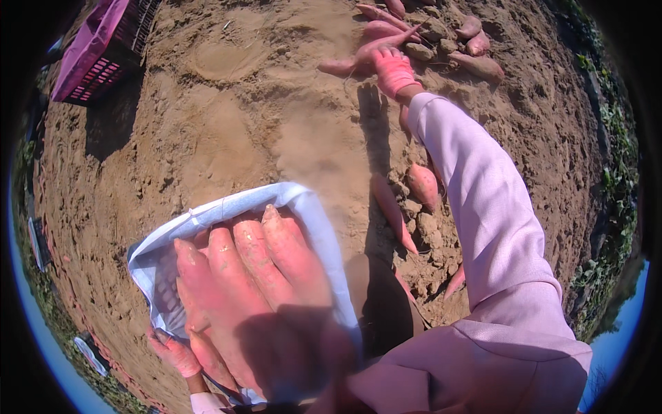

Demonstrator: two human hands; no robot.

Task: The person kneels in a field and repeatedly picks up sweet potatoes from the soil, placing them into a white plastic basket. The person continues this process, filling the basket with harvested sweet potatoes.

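My right hand (394, 70), in a pink-red glove, reaches far forward with its fingers curled over a long sweet potato (368, 53) on the soil. More sweet potatoes (381, 29) lie against that one. Close to my body stands a crate with a white cloth liner (328, 243), holding large sweet potatoes (248, 253) laid side by side. My left hand (175, 354), also gloved, grips the crate's left edge near the liner. Shadow and blur obscure the near part of the crate's contents.
Loose sweet potatoes (423, 186) and soil clods (428, 230) lie along my right side. A purple-lined plastic crate (98, 72) stands at the upper left. Green vines (618, 171) border the field on the right. White-lined containers (90, 356) stand at the far left.
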